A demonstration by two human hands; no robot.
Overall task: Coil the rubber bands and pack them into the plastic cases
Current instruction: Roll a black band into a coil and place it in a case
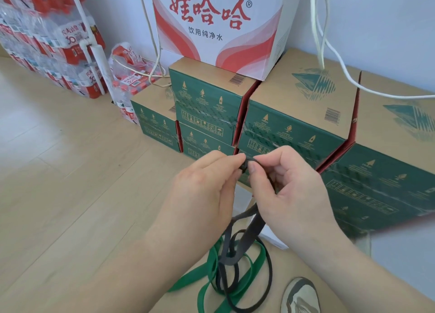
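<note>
Both hands are meeting in mid-air in front of the boxes, fingertips together.

- Left hand [200,190]: thumb and forefinger are pinching one side of a small tight roll at the top end of the black band [255,225]. The other fingers are lying loosely curled beneath.
- Right hand [294,183]: thumb and forefinger are pinching the other side of the same roll. The remaining fingers are curling around the strap where it is dropping away.
- The roll is only just starting. The rest of the black band is hanging down from the hands and lying in loose loops on a tan surface near the bottom of the view.
- A green band [188,279] is lying on that same surface, tangled under and through the black loops, with 1 end reaching toward the surface's left edge.
- 1 shoe [300,296] is showing at the bottom right, just beside the loops.
- A pale flat object is sitting partly hidden behind the hands; cannot tell what it is.
- Behind: green cardboard boxes [294,115] are standing stacked, with 1 red-and-white box [219,23] on top.
- Wrapped packs of bottles [47,42] are standing at the far left, and white cables [320,53] are hanging down the wall.
</note>
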